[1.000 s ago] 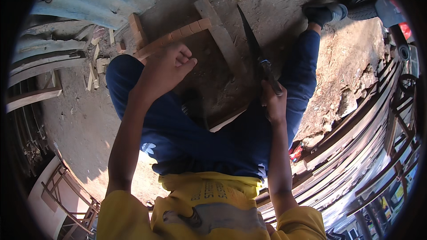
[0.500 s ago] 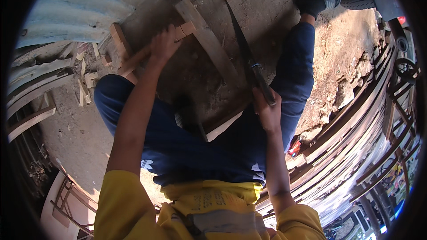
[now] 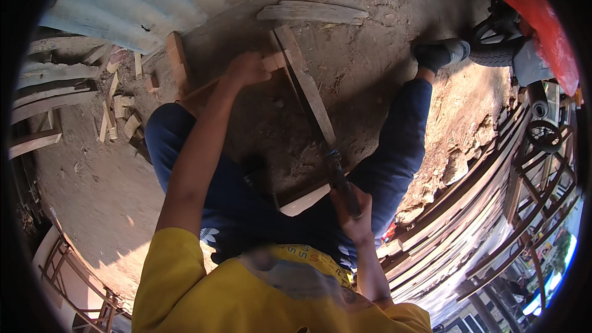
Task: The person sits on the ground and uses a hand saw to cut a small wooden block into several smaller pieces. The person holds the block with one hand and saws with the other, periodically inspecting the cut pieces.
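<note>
While dirt ground (image 3: 92,179) spreads beneath everything, a stack of long boards (image 3: 459,209) runs along its right side, and a corrugated metal sheet (image 3: 160,0) covers its far left part; in front of the person's bent legs (image 3: 394,148) a grey plank (image 3: 308,89) lies slantwise; a saw (image 3: 333,159) reaches along that plank's left edge, its tip by the far left corner and its handle beyond the near end; the right hand (image 3: 356,213) is wrapped around the handle, so the blade points forward out of the grip; a brown wooden strip (image 3: 274,61) comes in from the left, its right end at the plank's left edge, just beside the blade, though I cannot tell whether they touch; the left hand (image 3: 248,69) is closed over the strip, a short piece showing right of the knuckles; small offcuts (image 3: 132,125) lie near the ground's left side.
</note>
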A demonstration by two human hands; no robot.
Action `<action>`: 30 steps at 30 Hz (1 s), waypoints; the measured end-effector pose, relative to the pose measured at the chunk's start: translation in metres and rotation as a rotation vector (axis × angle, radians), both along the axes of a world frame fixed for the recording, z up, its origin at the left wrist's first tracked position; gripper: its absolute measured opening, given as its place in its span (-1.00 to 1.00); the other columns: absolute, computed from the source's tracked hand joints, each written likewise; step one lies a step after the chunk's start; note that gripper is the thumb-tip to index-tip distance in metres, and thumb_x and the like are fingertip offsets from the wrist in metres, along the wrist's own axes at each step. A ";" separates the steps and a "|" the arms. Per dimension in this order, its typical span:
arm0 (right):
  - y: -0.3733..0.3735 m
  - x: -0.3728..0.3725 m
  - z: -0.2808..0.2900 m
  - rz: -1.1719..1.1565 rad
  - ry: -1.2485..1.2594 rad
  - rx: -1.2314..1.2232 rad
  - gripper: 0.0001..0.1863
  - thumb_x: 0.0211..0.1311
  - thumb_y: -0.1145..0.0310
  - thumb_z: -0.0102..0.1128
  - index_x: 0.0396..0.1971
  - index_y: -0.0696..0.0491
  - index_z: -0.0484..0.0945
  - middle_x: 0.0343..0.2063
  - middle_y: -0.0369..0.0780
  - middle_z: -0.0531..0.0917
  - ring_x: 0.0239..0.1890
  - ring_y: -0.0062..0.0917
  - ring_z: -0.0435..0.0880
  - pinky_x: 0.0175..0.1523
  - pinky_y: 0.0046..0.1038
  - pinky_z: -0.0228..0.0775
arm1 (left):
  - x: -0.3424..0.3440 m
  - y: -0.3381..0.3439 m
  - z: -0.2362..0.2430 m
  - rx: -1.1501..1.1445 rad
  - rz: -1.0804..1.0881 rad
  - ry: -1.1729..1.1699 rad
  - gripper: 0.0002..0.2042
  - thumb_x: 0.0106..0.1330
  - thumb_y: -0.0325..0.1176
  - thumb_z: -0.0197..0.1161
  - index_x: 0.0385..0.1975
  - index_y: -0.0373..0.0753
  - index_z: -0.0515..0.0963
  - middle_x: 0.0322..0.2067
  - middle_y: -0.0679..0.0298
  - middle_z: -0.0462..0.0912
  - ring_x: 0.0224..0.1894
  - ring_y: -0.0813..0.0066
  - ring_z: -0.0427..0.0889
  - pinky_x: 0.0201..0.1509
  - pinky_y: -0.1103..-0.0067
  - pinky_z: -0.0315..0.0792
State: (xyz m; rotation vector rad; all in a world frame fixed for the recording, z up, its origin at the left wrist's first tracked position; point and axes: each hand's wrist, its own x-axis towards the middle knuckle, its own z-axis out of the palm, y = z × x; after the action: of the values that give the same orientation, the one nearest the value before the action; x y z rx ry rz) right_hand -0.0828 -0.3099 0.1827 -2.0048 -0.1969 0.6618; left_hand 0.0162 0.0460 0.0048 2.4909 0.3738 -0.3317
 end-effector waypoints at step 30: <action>0.029 0.019 -0.007 0.079 0.055 0.068 -0.87 0.23 0.48 0.17 -0.47 0.22 0.50 -0.76 -0.35 0.41 -0.63 -0.85 0.28 -0.60 -0.60 0.08 | 0.001 -0.016 -0.031 0.327 0.073 -0.003 -0.52 0.10 -0.08 0.26 -0.11 -0.34 0.44 -0.40 -0.05 0.64 -0.29 -0.04 0.66 -0.17 0.18 0.54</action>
State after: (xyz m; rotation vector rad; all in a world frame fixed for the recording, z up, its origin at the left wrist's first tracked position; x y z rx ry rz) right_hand -0.0642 -0.2814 0.1753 -1.9194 -0.2636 0.7499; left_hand 0.0174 0.0298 -0.0258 2.7857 0.5544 -0.2531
